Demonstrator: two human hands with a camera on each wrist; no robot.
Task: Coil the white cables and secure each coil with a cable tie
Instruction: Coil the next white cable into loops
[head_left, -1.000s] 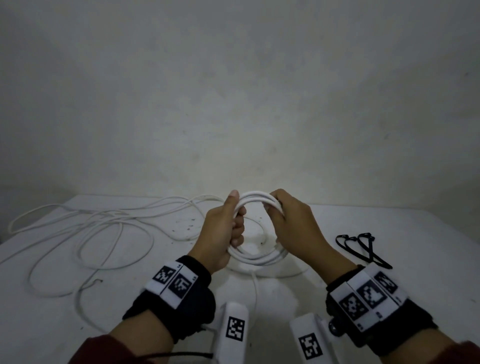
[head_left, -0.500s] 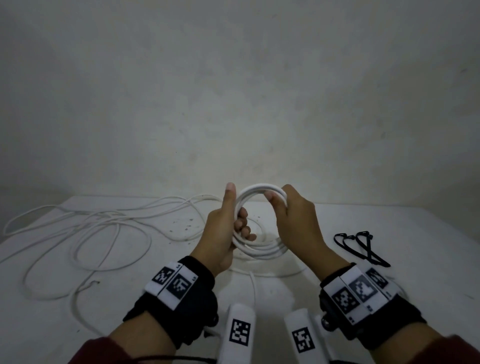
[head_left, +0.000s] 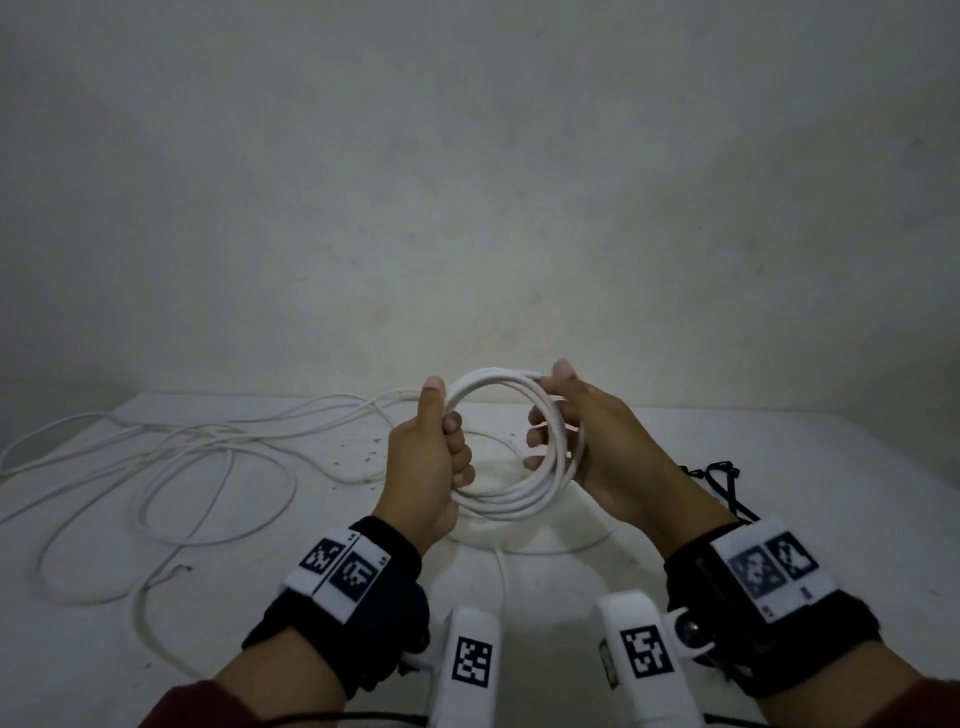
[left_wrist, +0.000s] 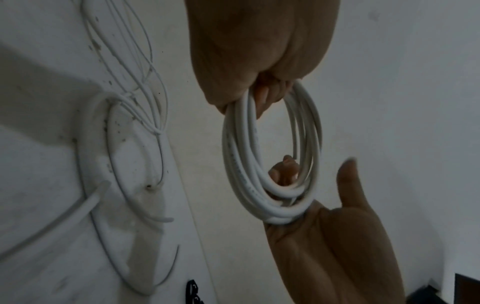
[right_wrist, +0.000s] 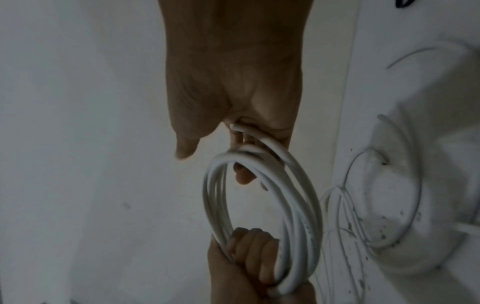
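Both hands hold a white coil up above the worktop. The left hand has its fingers curled round the coil's left side, thumb raised; the right hand grips the opposite side. This looks like the coiling step, nearly wound. More loose white cable sprawls to the left, and black cable ties lie just right of the hands. Next, I'd judge, one hand must keep the loops bunched while the other fetches a tie.

Coil above table; loose cable left, ties right.
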